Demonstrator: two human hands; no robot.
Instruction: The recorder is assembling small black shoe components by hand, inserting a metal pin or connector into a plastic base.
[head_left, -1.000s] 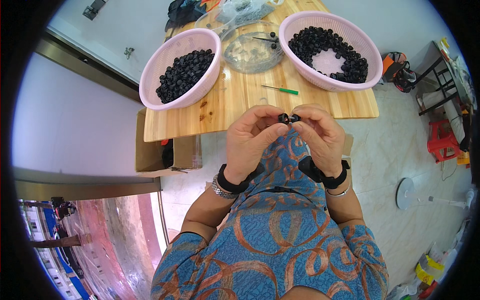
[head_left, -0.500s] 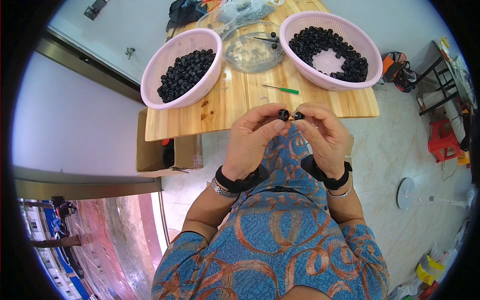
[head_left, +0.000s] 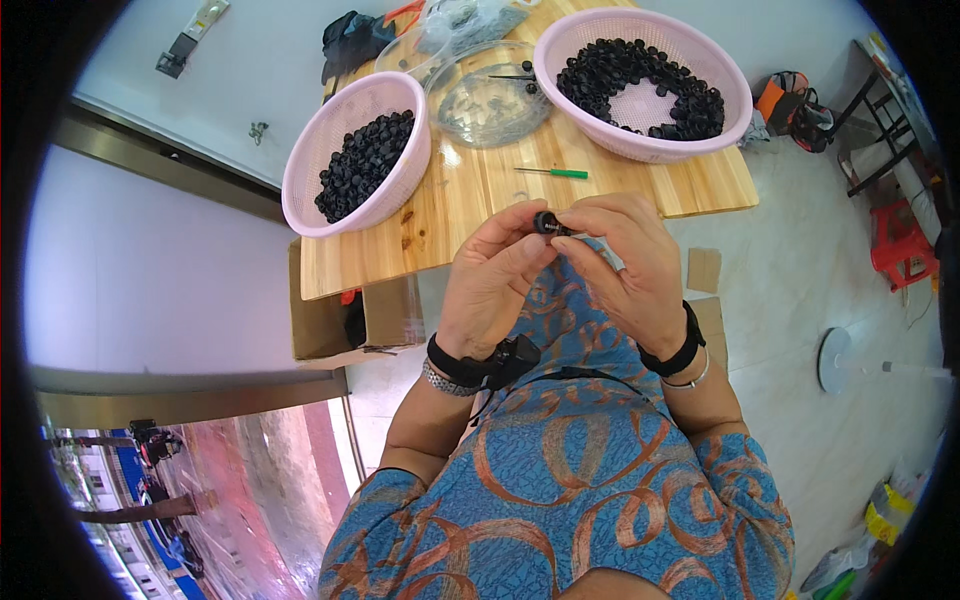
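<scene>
My left hand (head_left: 488,282) is closed, with thumb and fingers pinching a small round black plastic part (head_left: 545,222). Right against it, the fingertips of my right hand (head_left: 632,262) pinch a second small black piece, mostly hidden by the fingers. The two pieces appear to touch; whether one sits inside the other cannot be told. Both hands are held just off the table's near edge, above my lap. Beyond them, a small screwdriver (head_left: 568,174) with a green handle lies on the wooden table (head_left: 470,205).
Pink plastic baskets with many small black parts stand left (head_left: 297,185) and right (head_left: 640,148) on the table. Between them is a clear plastic tray (head_left: 490,130) with small pieces. An open cardboard box (head_left: 390,315) sits below the table's left side; a red stool (head_left: 900,245) stands far right.
The two black pieces, held slightly apart before, have come together between my fingertips. My right hand has moved left toward the left one. The whole view has turned a little.
</scene>
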